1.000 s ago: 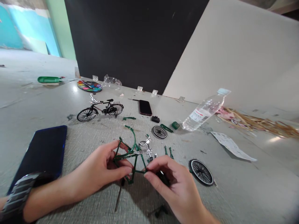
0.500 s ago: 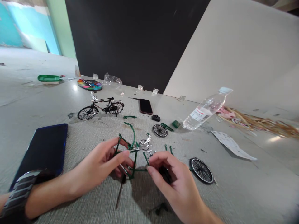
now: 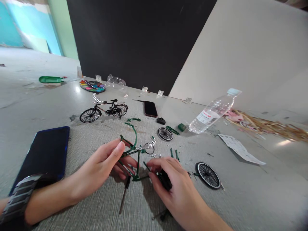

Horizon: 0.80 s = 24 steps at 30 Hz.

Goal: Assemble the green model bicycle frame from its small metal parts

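My left hand is closed around the left side of a small green model bicycle frame, held just above the grey mat. Close to the frame, my right hand pinches a thin green rod-like part between thumb and fingers. A black object sits in the right palm, mostly covered. Behind the frame arches a green mudguard; I cannot tell whether it is attached. Silvery small parts lie beyond it. Below the left fingers a thin screwdriver points toward me.
A finished black model bicycle stands behind. Two loose wheels, one at centre and one at right, lie among green pieces. Around them are a tablet-like dark phone, another phone, a water bottle and a paper sheet.
My left hand has raised and tilted the frame slightly, its thumb now further left. My right hand has shifted a little left, and the green rod now leans further left.
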Motion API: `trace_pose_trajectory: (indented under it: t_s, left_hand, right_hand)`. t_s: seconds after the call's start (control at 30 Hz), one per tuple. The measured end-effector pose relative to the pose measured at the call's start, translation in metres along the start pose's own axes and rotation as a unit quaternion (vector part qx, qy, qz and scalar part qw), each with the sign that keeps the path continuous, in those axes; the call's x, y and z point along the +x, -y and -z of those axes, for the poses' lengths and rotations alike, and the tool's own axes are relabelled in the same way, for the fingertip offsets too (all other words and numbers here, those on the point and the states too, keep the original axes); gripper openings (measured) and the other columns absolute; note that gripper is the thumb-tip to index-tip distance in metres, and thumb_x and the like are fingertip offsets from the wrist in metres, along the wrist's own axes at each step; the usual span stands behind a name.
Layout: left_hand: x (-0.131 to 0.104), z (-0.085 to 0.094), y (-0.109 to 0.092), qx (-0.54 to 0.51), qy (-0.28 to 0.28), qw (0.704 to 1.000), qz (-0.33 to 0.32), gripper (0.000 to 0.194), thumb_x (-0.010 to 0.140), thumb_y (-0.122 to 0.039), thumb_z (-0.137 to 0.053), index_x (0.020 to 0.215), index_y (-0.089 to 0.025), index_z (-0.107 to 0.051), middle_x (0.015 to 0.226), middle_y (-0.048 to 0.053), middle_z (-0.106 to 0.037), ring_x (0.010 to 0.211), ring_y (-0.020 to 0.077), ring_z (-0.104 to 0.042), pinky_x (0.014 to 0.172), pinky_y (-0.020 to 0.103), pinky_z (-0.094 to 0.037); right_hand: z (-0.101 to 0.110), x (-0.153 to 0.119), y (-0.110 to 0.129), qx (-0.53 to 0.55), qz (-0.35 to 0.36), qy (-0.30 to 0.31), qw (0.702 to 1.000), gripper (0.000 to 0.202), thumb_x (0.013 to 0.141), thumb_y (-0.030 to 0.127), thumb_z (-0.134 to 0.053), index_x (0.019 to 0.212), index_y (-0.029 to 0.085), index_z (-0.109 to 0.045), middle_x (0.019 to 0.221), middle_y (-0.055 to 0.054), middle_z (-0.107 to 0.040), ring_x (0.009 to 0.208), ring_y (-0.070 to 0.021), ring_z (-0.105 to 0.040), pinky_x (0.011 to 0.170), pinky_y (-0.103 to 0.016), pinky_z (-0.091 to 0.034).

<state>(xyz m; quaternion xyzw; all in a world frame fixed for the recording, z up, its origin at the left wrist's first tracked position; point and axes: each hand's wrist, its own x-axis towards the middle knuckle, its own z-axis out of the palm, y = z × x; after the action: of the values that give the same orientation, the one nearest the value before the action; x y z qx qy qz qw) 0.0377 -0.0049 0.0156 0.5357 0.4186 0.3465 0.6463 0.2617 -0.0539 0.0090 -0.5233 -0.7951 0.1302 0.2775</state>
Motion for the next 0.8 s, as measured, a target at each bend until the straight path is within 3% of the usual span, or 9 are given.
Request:
trace_pose_trajectory:
  t_s: [0.27,0.53,0.67,0.8]
  left_hand:
    - [-0.0003,0.0029,-0.0025,0.07,0.029,0.997,-0.021,0.04,0.085,-0.054,-0.07,0.1,-0.018,-0.06,0.082,0.005,-0.076,0.068,0.0175,-0.071,0.061,0.026,-0.06]
    - [-0.0007,0.0034,-0.0015,0.004,0.012,0.999,-0.033,0.036,0.088,-0.053,-0.068,0.085,-0.019,-0.058,0.089,0.01,-0.079,0.071,0.0189,-0.073,0.065,0.028,-0.062]
    - [0.0017,0.0046,-0.0007,-0.017,-0.004,0.999,-0.028,0.035,0.088,-0.051,-0.07,0.086,-0.019,-0.056,0.095,0.011,-0.079,0.084,0.0221,-0.075,0.073,0.031,-0.064]
    - [0.0036,0.0049,-0.0006,-0.036,-0.038,0.998,-0.032,0.034,0.087,-0.049,-0.071,0.089,-0.018,-0.056,0.103,0.011,-0.077,0.091,0.0233,-0.075,0.078,0.034,-0.064]
  right_hand:
    - [0.003,0.001,0.0023,-0.006,0.001,0.021,1.0,0.018,0.095,0.015,-0.056,0.108,0.025,-0.063,0.101,-0.003,-0.071,0.097,-0.0213,-0.065,0.085,-0.04,-0.054]
    - [0.0056,0.0028,0.0017,-0.038,0.013,0.046,0.998,0.021,0.093,0.018,-0.068,0.113,0.025,-0.064,0.103,-0.004,-0.072,0.1,-0.0245,-0.065,0.088,-0.042,-0.053]
    - [0.0059,0.0033,-0.0003,-0.049,0.015,0.056,0.997,0.018,0.096,0.015,-0.065,0.111,0.025,-0.066,0.102,-0.003,-0.073,0.099,-0.0236,-0.065,0.089,-0.041,-0.052]
    - [0.0075,0.0035,0.0008,-0.07,0.018,0.068,0.995,0.01,0.096,0.022,-0.068,0.105,0.025,-0.066,0.102,-0.002,-0.073,0.099,-0.025,-0.064,0.091,-0.044,-0.05]
